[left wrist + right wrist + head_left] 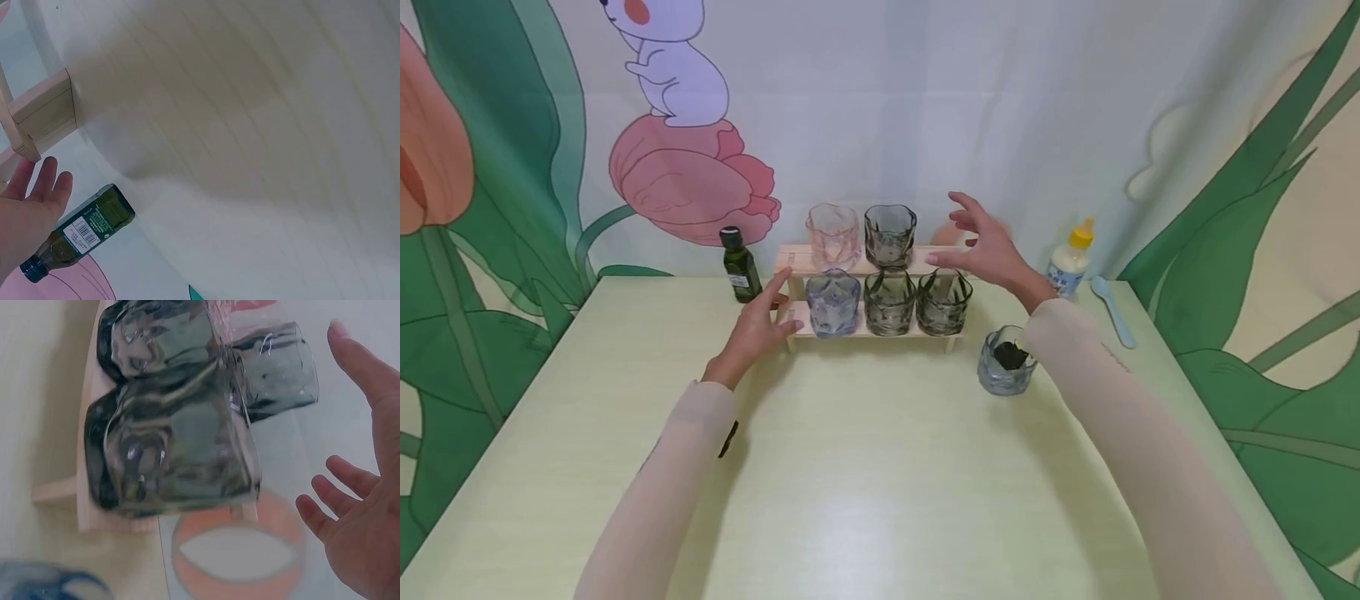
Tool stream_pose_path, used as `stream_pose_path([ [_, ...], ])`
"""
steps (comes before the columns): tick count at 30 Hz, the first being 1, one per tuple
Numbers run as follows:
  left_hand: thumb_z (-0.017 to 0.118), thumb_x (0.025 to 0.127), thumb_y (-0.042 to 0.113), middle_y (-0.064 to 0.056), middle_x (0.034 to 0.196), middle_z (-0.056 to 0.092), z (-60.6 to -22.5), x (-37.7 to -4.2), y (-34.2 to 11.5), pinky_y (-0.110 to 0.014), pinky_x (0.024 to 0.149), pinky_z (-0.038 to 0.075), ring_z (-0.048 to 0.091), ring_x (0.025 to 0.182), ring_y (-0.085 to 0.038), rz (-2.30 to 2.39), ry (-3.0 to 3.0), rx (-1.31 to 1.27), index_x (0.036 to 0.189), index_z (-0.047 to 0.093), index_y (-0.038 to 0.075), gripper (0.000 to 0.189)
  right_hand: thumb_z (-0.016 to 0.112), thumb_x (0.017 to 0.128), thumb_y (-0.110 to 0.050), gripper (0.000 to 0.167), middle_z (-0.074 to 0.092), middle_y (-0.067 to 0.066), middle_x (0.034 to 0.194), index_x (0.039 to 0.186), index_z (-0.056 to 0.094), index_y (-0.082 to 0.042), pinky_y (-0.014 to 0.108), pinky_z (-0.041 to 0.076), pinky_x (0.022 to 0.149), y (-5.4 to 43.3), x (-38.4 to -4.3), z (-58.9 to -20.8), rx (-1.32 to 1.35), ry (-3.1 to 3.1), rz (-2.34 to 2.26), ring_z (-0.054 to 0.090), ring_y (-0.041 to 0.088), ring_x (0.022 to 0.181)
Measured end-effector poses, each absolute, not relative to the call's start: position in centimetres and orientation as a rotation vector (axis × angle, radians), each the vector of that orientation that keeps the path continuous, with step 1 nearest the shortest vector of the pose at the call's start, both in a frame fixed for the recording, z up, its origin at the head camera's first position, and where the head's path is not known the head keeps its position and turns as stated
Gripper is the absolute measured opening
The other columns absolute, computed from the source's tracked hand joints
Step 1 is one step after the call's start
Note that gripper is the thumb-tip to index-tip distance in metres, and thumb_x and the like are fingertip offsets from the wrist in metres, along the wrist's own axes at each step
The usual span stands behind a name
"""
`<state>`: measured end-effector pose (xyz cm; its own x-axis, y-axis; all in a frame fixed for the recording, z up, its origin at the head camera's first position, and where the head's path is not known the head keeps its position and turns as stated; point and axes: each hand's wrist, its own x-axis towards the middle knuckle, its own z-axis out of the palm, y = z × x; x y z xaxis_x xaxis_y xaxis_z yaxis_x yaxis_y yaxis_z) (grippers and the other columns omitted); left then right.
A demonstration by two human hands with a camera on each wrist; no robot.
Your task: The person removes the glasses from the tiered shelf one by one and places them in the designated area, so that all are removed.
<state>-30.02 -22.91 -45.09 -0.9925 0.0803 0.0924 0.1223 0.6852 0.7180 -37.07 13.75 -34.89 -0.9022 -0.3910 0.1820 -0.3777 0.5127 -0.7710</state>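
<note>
A two-tier wooden rack (799,315) holds several wavy glasses. On its upper shelf stand a pink glass (832,237) and a grey glass (890,237). Below them are a bluish glass (832,303) and two dark grey ones, the rightmost dark glass (181,444) close to the right wrist camera. My left hand (756,328) is at the rack's left end; in the left wrist view its fingertips touch the wooden end (47,109). My right hand (988,250) is spread beside the upper shelf's right end, fingers loosely bent, holding nothing.
Right of the rack, a blue glass (1000,375) with something black inside sits on the table, partly behind the right sleeve. A yellow-capped bottle (1067,265) and a light blue spoon (1113,312) are farther right. A green bottle (741,271) stands behind my left hand.
</note>
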Motion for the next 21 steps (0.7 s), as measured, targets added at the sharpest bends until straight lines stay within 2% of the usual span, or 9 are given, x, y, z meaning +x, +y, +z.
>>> stream_pose_path([
  [10,0.071,0.093,0.01,-0.025,0.141,0.053,-45.2,-29.9,-22.9,-0.06,0.114,0.034,0.048,0.134,-0.042,-1.202,-2.843,-0.17,0.161,0.013,0.032,0.092,0.081,0.083,-0.036,0.098,0.034,0.016,0.159,0.16,0.02,-0.024,0.054,0.034,0.116,9.8,-38.2,-34.5,-0.71,2.671,-1.33,0.034,0.033,0.147],
  [21,0.07,0.093,0.011,-0.024,0.142,0.053,-45.0,-29.8,-23.1,-0.061,0.114,0.034,0.048,0.135,-0.041,-1.195,-2.85,-0.166,0.161,0.013,0.032,0.091,0.082,0.081,-0.044,0.103,0.025,0.007,0.165,0.16,0.018,-0.032,0.057,0.035,0.114,7.4,-39.6,-34.8,-0.657,2.652,-1.233,0.031,0.035,0.149],
])
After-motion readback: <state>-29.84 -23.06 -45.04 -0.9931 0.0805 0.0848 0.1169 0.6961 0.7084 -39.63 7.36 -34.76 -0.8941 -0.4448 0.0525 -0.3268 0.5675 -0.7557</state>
